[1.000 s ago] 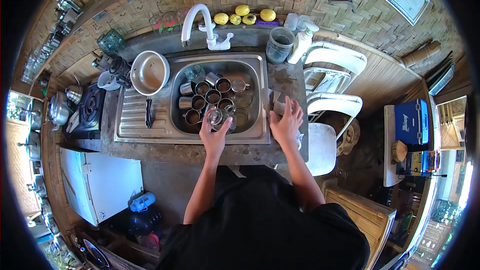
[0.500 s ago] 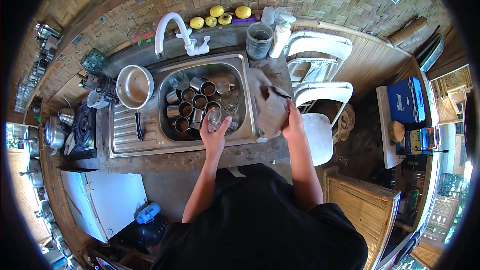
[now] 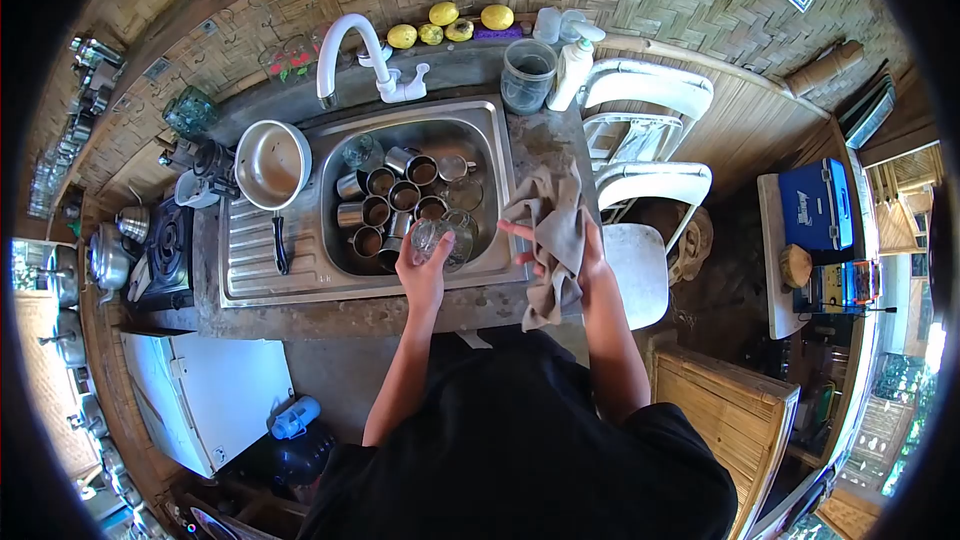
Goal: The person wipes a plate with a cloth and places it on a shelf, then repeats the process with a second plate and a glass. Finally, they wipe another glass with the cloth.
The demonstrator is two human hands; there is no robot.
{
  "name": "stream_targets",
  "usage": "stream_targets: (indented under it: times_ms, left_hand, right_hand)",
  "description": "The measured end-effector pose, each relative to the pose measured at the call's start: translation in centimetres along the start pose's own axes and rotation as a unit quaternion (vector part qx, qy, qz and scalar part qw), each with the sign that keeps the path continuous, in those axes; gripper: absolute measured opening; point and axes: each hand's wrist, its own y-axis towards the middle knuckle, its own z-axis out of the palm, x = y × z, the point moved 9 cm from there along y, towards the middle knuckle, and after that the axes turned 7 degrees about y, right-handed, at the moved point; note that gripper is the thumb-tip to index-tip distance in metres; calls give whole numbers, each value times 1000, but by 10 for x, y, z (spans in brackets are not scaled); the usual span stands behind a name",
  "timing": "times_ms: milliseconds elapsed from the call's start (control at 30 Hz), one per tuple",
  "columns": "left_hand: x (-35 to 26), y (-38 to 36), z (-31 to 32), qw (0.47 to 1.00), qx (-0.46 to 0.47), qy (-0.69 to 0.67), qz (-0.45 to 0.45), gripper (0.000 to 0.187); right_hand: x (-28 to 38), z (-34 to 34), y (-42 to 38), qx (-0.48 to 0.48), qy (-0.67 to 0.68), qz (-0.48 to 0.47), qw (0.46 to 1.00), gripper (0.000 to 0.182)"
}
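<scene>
My left hand [image 3: 424, 274] grips a clear drinking glass [image 3: 424, 236] over the front edge of the steel sink [image 3: 488, 130]. To its right, a greyish-brown cloth [image 3: 556, 212] hangs draped over my right hand [image 3: 593, 258], which holds it. Some fingertips of that hand stick out on the cloth's left side, pointing at the glass. Cloth and glass are apart. In the basin below lie several metal mugs [image 3: 404, 196] and clear glassware [image 3: 462, 225]. My left hand and the glass hide part of the basin's lower right.
A saucepan [image 3: 272, 166] rests on the drainboard [image 3: 250, 252]. The white faucet [image 3: 400, 88] arches behind the sink. On the right counter stand a plastic container [image 3: 527, 80] and a pump bottle [image 3: 571, 72]. White folding chairs [image 3: 640, 240] are beside the counter.
The cloth has been shifted and now hangs lower over my right hand, whose fingers extend leftward from it. My left hand still holds the glass in nearly the same place.
</scene>
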Motion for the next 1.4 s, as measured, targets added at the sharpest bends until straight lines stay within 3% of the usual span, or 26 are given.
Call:
stream_targets:
  times_ms: [33, 67, 100, 200, 367, 400, 500, 633, 767, 833, 867, 967, 1000, 1100, 1133, 1233, 1333, 1400]
  left_hand:
    - [1, -1, 0, 1000, -1, 3, 1, 58]
    - [2, -3, 1, 1000, 4, -4, -4, 58]
    - [3, -4, 3, 1000, 9, -11, -8, 58]
    - [4, -1, 4, 1000, 14, -7, -7, 59]
    - [7, -4, 0, 1000, 8, -4, -16, 57]
    - [8, -4, -1, 1000, 6, 3, -17, 55]
    - [15, -4, -8, 998, -1, -8, -70, 52]
    - [10, -13, -7, 984, -67, -85, -143, 52]
    - [-2, -14, 3, 984, -85, -106, -115, 54]
    - [-4, -19, 9, 987, -120, -48, -97, 52]
    - [-2, -23, 18, 986, -114, -64, -100, 52]
    - [-22, -25, 35, 987, -37, -93, -123, 50]
    - [-27, -27, 40, 986, -24, -103, -130, 49]
    - [-36, -27, 47, 988, 61, -61, -128, 45]
    - [-41, -26, 50, 986, 91, -52, -131, 43]
    - [-47, -18, 47, 988, 107, -15, -107, 39]
    - [-42, -11, 46, 982, 158, 0, -101, 36]
    - [-37, -10, 52, 978, 192, -8, -79, 38]
  right_hand:
    - [-3, 8, -1, -17, -41, 16, 999, 81]
    - [15, -36, -3, -267, -182, -92, 942, 90]
    - [6, -30, 6, -215, -127, -54, 967, 91]
    - [-13, -37, -6, -251, -55, 14, 966, 78]
    - [-19, -64, -4, -219, -30, -32, 975, 49]
    - [-18, -63, -7, -212, 19, -48, 976, 36]
    - [-16, -59, -7, -174, 39, -51, 983, 32]
    - [-25, -29, -5, -188, -89, -75, 975, 43]
    - [-60, 20, 6, -108, -191, -123, 968, 46]
    - [-88, 12, 6, -156, -401, -84, 899, 48]
    - [-97, 33, 8, -61, -377, -132, 915, 48]
    - [-91, 57, 0, -43, -369, -197, 907, 43]
    - [-93, 56, 2, -28, -406, -151, 901, 37]
    - [-99, 75, 1, 41, -484, -142, 863, 33]
    - [-94, 86, -1, 58, -557, -141, 816, 34]
    - [-96, 81, 1, 14, -600, -51, 798, 33]
    - [-98, 64, 1, -10, -326, -85, 941, 34]
    - [-91, 54, -6, -69, -181, -33, 980, 35]
